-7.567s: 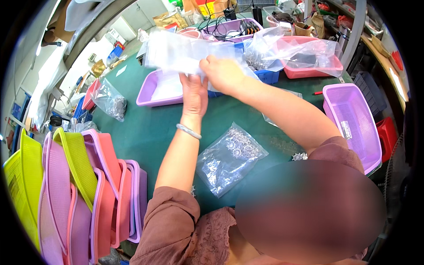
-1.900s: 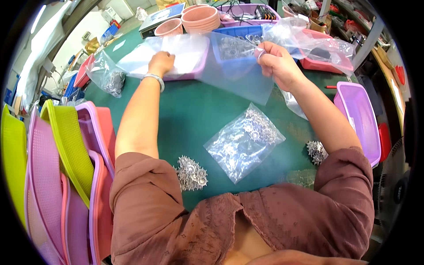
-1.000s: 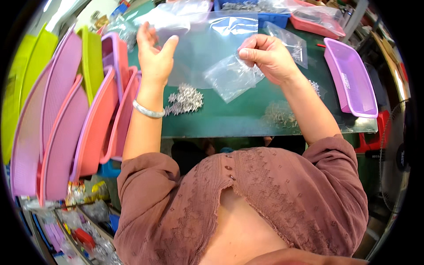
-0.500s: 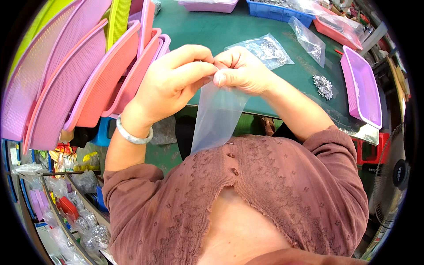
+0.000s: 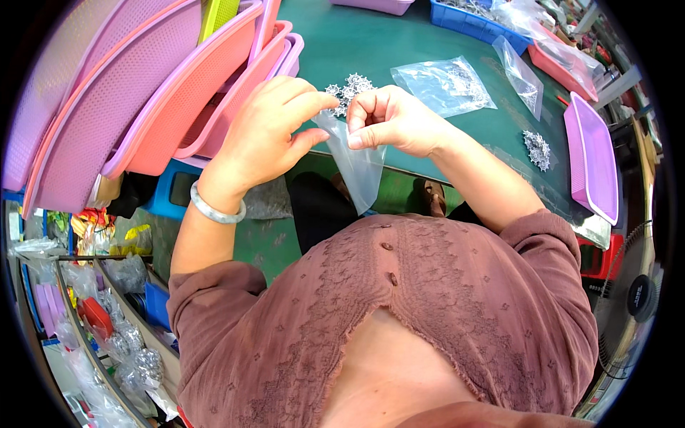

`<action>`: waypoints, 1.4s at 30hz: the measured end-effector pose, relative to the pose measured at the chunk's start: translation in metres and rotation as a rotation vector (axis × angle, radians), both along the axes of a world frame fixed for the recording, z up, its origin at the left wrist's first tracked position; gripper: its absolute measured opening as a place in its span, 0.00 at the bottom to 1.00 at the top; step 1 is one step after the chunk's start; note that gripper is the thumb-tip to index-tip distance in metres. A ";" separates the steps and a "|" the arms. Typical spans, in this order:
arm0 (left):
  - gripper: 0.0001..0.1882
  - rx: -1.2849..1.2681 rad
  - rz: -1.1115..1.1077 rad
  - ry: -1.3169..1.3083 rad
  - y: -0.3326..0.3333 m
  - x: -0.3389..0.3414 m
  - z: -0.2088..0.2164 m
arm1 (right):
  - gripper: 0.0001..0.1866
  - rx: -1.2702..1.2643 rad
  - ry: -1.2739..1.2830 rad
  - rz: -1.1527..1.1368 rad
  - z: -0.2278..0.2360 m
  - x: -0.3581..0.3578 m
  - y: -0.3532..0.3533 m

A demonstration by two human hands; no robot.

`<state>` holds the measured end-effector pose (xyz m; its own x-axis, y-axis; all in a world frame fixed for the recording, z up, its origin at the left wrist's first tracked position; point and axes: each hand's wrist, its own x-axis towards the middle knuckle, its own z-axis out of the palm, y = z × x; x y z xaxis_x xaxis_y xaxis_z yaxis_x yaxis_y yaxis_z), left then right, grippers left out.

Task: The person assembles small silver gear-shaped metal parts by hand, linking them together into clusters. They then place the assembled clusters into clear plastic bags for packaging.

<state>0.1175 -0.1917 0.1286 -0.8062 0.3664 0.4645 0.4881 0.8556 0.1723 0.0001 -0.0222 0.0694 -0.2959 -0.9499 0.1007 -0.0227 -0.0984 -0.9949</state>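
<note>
A clear plastic bag (image 5: 360, 175) hangs, narrow and limp, between my hands at the front edge of the green table. My right hand (image 5: 399, 123) pinches its upper edge between thumb and curled fingers. The thumb and forefinger of my left hand (image 5: 267, 132) are spread apart beside the bag's upper left corner; the other fingers are hidden behind them. Just beyond my fingertips lies a pile of small silvery, spiky pieces (image 5: 351, 87), partly covered by the hands. A filled clear bag (image 5: 446, 85) rests flat to the right of it.
Stacked pink, purple and green plastic baskets (image 5: 157, 85) stand at the left. Another small silvery heap (image 5: 536, 150) lies near a purple basket (image 5: 594, 157) on the right. A slim clear bag (image 5: 521, 75), a blue crate (image 5: 479, 27) and a fan (image 5: 628, 299) are also around.
My hands have moved apart from a joint grip on the bag's top, the left fingers spreading. The silvery pile behind them now shows. The view has shifted slightly.
</note>
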 end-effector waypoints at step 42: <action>0.16 -0.157 0.076 -0.092 0.025 0.028 -0.053 | 0.22 0.179 0.094 0.039 -0.056 0.010 -0.001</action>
